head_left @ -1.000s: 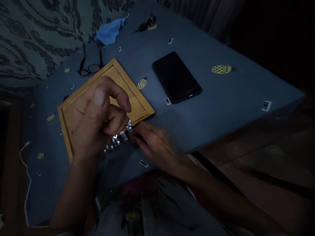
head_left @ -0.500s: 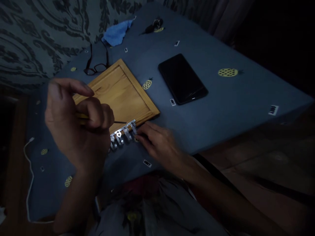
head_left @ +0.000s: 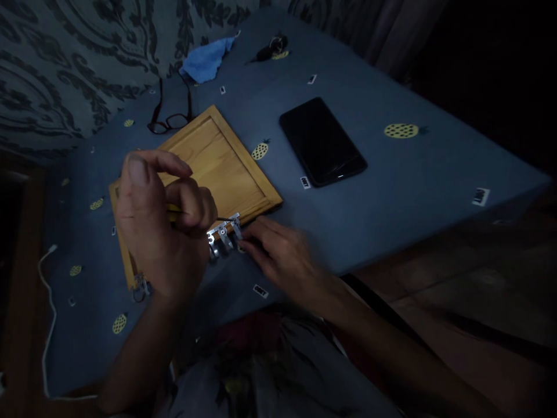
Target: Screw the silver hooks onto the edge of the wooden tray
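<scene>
A framed wooden board (head_left: 237, 165) lies on the table, with a metal hook rail (head_left: 223, 232) along its near edge. My left hand (head_left: 167, 226) is closed round a screwdriver (head_left: 174, 213) with a yellow handle, mostly hidden by the fingers. Its thin shaft points right and meets the rail near its right end; the exact contact is too small to tell. My right hand (head_left: 282, 249) pinches the rightmost hook at the board's corner. The middle of the rail is behind my left hand, and another hook (head_left: 140, 288) shows at the left end.
A black tablet (head_left: 322, 141) lies right of the board. Eyeglasses (head_left: 174, 120), a blue cloth (head_left: 206, 60) and a dark bunch resembling keys (head_left: 272, 48) are farther back. A white cable (head_left: 54, 310) runs down the table's left side. Patterned fabric (head_left: 78, 64) borders the back left.
My left hand has moved right and slightly down with the screwdriver, nearer the rail's right end. The board's left corner and a hook there now show. My right hand stays in place.
</scene>
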Motion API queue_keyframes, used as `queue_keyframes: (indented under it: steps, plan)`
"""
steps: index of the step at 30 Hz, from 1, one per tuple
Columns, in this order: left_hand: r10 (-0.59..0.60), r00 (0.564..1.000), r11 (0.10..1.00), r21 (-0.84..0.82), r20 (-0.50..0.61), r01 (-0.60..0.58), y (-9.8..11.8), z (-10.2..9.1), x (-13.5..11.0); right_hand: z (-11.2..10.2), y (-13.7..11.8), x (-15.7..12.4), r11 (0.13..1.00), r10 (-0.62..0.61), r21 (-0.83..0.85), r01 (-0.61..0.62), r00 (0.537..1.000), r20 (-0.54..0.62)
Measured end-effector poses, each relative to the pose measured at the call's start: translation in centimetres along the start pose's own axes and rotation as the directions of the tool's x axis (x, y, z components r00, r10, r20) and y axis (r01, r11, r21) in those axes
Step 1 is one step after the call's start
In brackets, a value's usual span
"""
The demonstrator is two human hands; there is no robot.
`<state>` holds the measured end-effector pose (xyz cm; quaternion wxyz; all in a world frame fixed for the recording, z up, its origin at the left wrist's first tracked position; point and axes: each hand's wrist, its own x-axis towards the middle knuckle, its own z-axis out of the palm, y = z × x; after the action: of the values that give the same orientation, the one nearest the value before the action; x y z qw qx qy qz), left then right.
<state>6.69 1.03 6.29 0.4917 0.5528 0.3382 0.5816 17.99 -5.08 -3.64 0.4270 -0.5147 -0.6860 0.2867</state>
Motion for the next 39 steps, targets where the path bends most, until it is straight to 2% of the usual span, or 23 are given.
queue_keyframes:
  steps: [11,21,25,30,33,39]
  plan:
    - [0.008,1.000,1.000,0.017,-0.007,-0.008,0.0,0.1,-0.1,-0.2,-0.1,0.0,1.000,0.001,0.022,-0.002,1.000,0.016]
    - [0.057,0.992,0.998,-0.040,0.115,-0.053,-0.3,-0.2,0.6,0.1,0.3,-0.1,1.000,-0.023,0.013,0.023,1.000,-0.017]
    - [0.042,0.996,0.999,-0.018,0.073,-0.041,-0.3,-0.4,1.1,0.1,0.3,-0.2,1.000,-0.019,0.002,0.019,1.000,-0.006]
    - [0.127,0.989,0.987,-0.105,0.077,-0.119,-1.3,-0.1,2.1,-0.2,0.0,0.0,1.000,0.005,-0.021,-0.004,1.000,0.019]
    - [0.167,0.968,0.975,-0.178,0.187,-0.134,-1.8,-0.1,2.7,-0.2,0.0,0.2,1.000,-0.006,-0.027,0.006,1.000,0.021]
    - [0.023,0.944,0.985,-0.169,0.330,0.035,-1.3,-0.7,3.3,0.2,0.4,0.0,0.999,-0.032,-0.009,0.032,0.999,-0.008]
